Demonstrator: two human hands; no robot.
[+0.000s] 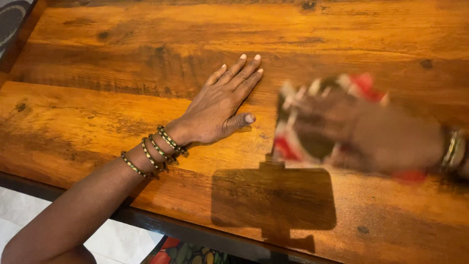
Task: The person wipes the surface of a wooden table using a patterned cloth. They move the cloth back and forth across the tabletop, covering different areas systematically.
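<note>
Down at the bottom middle, a dark square shadow lies on the wooden table. Just above, at the right, the blurry right hand is bunched around a red, white and dark cloth, which looks soft and light, easy to hold by its bunched middle. Further up, left of center, the left hand, with 4 green bangles, rests flat, fingers straight and close together.

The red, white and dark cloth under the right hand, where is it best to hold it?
Probably by its left edge, coming from above: the cloth sticks out beyond the fingers of the right hand on the wooden table. Its shape is blurred.
</note>
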